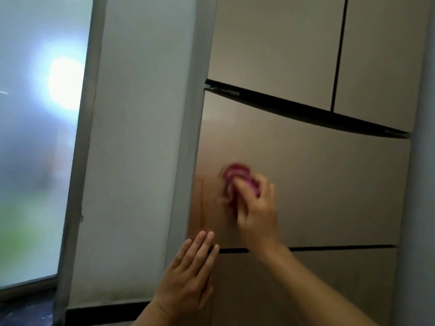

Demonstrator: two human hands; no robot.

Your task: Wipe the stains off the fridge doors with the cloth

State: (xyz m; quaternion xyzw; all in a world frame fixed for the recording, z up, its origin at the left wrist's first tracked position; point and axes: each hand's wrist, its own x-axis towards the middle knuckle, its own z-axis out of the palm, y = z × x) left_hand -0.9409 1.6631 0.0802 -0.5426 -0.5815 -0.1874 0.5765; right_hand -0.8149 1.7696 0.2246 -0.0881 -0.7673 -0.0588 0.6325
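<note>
Cloth (235, 171) sits in right hand (256, 212) grip against fridge door (329, 184); left hand (188, 278) lies flat.

I see the fridge doors (317, 184) as smooth, metallic-looking panels with a soft satin sheen. The cloth (237, 171) looks like soft pink fabric, though blur hides its weave. The wall (131, 137) is matt paint and the window pane (35, 149) is frosted glass.

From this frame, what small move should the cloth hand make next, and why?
Probably sweep the pink cloth leftward: the right hand holds it against the middle door, and a faint vertical streak shows just left of it, seemingly unwiped.
</note>
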